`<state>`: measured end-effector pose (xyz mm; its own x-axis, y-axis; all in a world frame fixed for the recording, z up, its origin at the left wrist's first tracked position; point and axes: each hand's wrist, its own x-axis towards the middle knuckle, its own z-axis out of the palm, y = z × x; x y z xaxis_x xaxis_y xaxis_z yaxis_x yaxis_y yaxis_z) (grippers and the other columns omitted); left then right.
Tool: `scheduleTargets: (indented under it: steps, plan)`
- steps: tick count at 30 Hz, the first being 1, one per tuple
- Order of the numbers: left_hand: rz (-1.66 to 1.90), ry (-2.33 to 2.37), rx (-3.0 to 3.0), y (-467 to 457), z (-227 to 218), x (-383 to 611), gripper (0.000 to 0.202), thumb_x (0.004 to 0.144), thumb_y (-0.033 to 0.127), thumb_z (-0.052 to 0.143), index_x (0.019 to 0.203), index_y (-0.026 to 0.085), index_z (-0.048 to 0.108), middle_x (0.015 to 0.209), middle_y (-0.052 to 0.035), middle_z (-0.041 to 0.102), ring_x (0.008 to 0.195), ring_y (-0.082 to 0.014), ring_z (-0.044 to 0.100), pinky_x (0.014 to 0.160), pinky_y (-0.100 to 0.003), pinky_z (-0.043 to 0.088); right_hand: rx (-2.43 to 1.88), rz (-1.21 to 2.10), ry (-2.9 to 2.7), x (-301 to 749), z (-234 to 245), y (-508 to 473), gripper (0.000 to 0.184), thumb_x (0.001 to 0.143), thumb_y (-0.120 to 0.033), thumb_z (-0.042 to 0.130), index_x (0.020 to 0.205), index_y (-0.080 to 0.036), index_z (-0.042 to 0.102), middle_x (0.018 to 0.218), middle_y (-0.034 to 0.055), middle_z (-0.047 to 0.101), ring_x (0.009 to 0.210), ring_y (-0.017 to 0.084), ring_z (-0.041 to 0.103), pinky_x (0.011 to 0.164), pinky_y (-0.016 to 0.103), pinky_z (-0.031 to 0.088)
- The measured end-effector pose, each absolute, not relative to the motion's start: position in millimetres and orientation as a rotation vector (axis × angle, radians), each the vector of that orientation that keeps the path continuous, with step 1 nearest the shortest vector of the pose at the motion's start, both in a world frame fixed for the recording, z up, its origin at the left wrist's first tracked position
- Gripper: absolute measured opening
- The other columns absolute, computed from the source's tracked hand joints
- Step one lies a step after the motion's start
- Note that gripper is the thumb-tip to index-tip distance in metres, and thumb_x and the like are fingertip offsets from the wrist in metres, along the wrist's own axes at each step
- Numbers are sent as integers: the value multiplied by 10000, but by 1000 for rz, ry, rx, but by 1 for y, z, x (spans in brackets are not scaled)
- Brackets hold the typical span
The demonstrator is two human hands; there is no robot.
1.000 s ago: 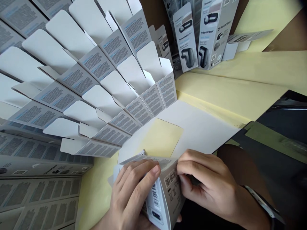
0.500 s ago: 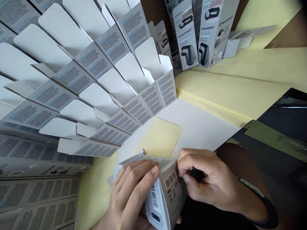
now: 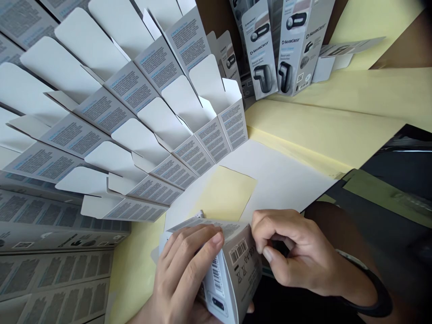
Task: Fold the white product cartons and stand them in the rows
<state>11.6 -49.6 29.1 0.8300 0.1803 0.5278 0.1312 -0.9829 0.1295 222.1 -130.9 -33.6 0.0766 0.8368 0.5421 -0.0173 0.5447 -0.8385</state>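
Yellow-papered bench (image 3: 135, 279) beyond both hands; barcoded carton (image 3: 236, 274) between them, long axis toward body, wrapped by nearer left hand (image 3: 184, 265); right hand (image 3: 297, 252) beside, pinching, grip unclear.

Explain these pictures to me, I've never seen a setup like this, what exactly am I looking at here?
There is no machine here, just a person's two bare hands, filmed by a single camera worn on their head and looking forward and down. The left hand grips a folded carton with a barcode on it, and the right hand has its fingertips at the carton's edge. A black wristband circles the right wrist. Ahead, many open white cartons with grey printed text fan out in overlapping rows on a pale yellow surface, beside a white sheet. SilverCrest boxes stand upright at the back.
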Motion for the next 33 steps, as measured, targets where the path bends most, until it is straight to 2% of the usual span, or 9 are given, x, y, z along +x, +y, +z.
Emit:
scheduleTargets:
  steps: [17, 22, 27, 33]
  plan:
    - [816, 245, 2925, -50, 27, 12, 869, 759, 498, 834, 1403, 28, 486, 1173, -208, 655, 1135, -296, 627, 919, -415, 551, -757, 804, -1285, 223, -43, -136, 207, 775, -10, 503, 808, -215, 498, 713, -56, 476, 629, 70, 422, 559, 209, 340]
    - [833, 251, 2919, -50, 27, 12, 854, 769, 501, 825, 1398, 31, 491, 1166, -206, 656, 1127, -298, 627, 918, -421, 548, -896, 575, -1306, 221, -42, -138, 170, 820, -76, 547, 933, -203, 554, 784, -20, 533, 711, 100, 504, 651, 234, 436]
    - [825, 259, 2916, -50, 27, 13, 809, 796, 503, 801, 1379, 27, 501, 1165, -203, 655, 1129, -292, 628, 905, -406, 551, -1055, 297, -1429, 221, -39, -140, 356, 843, -138, 627, 1196, -159, 587, 995, 66, 639, 898, 165, 600, 778, 285, 515]
    - [819, 268, 2930, -50, 28, 13, 825, 783, 504, 811, 1386, 36, 500, 1170, -201, 658, 1127, -289, 631, 914, -404, 555, -1068, 150, -1586, 220, -35, -140, 284, 875, -36, 631, 1144, -129, 625, 949, 75, 654, 880, 168, 614, 725, 289, 507]
